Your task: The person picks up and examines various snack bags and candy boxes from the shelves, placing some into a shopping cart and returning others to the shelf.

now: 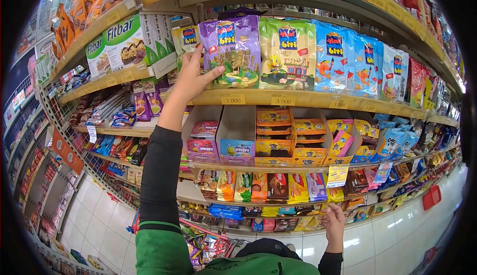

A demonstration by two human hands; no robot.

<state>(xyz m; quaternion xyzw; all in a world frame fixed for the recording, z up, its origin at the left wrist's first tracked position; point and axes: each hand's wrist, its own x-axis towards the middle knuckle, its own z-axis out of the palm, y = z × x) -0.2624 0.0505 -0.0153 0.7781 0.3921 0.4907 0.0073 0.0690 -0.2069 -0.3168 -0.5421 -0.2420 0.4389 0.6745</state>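
Note:
My left hand [195, 76] reaches up to the upper shelf, at the lower left of a purple snack bag [231, 51]. Its thumb presses the bag's front and its fingers are at the left edge. Left of those fingers stands a smaller pale yellow pack [186, 41], partly covered by the hand. A light green snack bag [287, 53] stands right of the purple one, followed by blue snack bags [334, 56]. Low at the right, my right hand [332, 221] is raised in front of the lower shelves. Its fingers are loosely bent and apart, with nothing visible in them.
Fitbar boxes [121, 44] stand left on the upper shelf. Below are compartments with orange packs [273, 132] and pink packs [202, 146]. Price tags [232, 99] line the shelf edge. A basket with colourful packs [203, 245] is near my body. Another rack [30, 175] stands left.

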